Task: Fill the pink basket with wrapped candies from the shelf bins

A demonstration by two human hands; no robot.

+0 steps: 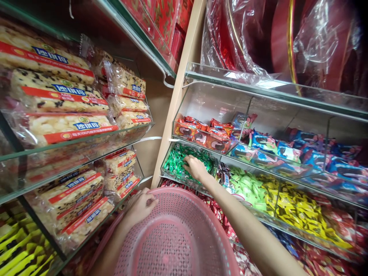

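**Right hand (196, 168) in the green candies (174, 156), left hand (140, 205) on one pink basket (165, 237)**

There are two hands. The right hand reaches into one clear bin of green candies. Its fingers are a little bent and the tips touch the candies. I cannot tell if it has hold of any. The green candies are too many to count.

The left hand is curled over the rim of the pink basket and holds on to it. There is one basket. It is round, full of little holes, and sits low in front of the person, between the two arms.

Just right of the green candies are some dark-wrapped candies (224, 175). Then come light green packets (248, 188), and then lots of yellow packets (307, 214). These are too many to count as well.

One shelf up, there are red packets (189, 125) right above the green candies, and a long row of blue packets (290, 149) beside them.

One wooden post (174, 111) stands between the left shelves and the right shelves. On the left, the upper shelf has a front stack of three puffy bars (69, 92). Behind it is a smaller-looking stack (129, 101) with three labels showing. More bars (82, 199) sit on the shelf below.
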